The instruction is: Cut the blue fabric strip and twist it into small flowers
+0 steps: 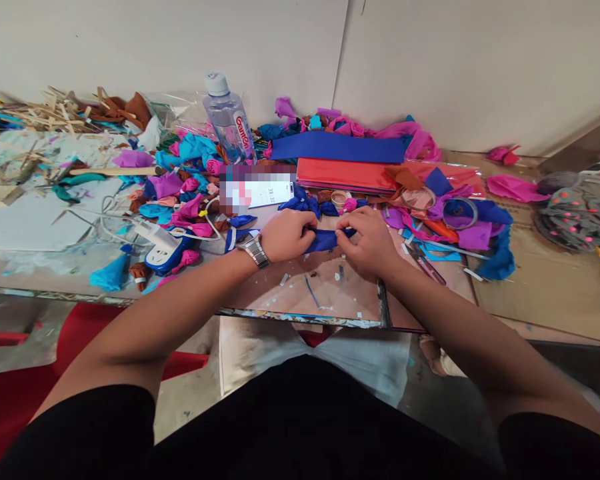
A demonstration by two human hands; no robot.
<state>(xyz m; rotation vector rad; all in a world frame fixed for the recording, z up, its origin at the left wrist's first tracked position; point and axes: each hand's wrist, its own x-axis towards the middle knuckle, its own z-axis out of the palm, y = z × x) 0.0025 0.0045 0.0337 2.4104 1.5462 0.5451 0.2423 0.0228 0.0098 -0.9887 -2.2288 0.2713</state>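
A strip of dark blue crepe paper (324,241) stretches between my hands, just above the table's front part. My left hand (287,235), with a metal watch (255,250) on the wrist, pinches the strip's left part. Thumb and fingers of my right hand (366,239) are closed on its right end. Behind the hands lie crumpled dark blue paper pieces (307,202) and a small pink paper rosebud (350,205). A phone (267,193) with a lit screen rests beyond my left hand.
A water bottle (229,123) stands at the back. Folded red paper (345,175) and a flat blue sheet (337,149) lie behind the hands. Tape rolls (460,213) and a cutter (427,263) are at the right. A blue power strip (169,255) with cables sits left.
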